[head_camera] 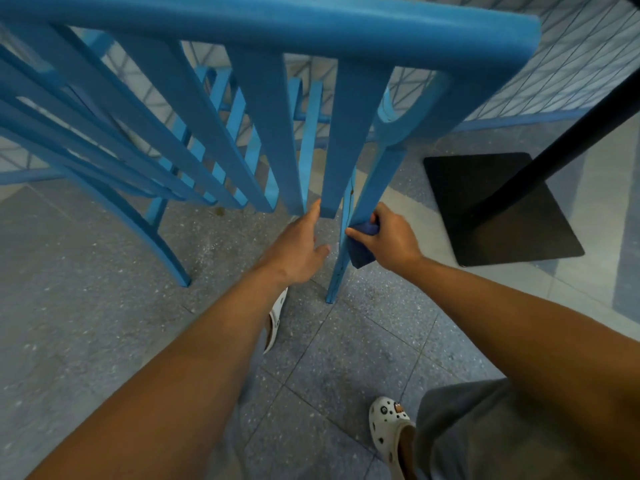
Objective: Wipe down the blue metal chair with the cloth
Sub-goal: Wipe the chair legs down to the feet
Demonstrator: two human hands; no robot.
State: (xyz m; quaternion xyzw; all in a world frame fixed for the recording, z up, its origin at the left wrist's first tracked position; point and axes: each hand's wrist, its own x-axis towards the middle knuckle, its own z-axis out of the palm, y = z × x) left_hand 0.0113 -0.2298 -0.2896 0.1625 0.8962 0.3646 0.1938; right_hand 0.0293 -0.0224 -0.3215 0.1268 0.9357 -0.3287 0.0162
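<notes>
The blue metal chair [270, 109] fills the upper half of the head view, seen from behind and above, its back slats running down toward the seat. My right hand [391, 237] is shut on a dark blue cloth [362, 249] wrapped around the chair's rear right leg [337, 271], a little below the seat. My left hand [298, 247] is open, its fingertips touching the lower end of a back slat [327, 207] just left of that leg.
A black square table base [467, 202] with a black pole [571, 133] stands on the floor to the right. The grey speckled tile floor [104, 306] lies all around. My feet in white clogs [386, 431] are below. A tiled wall rises behind the chair.
</notes>
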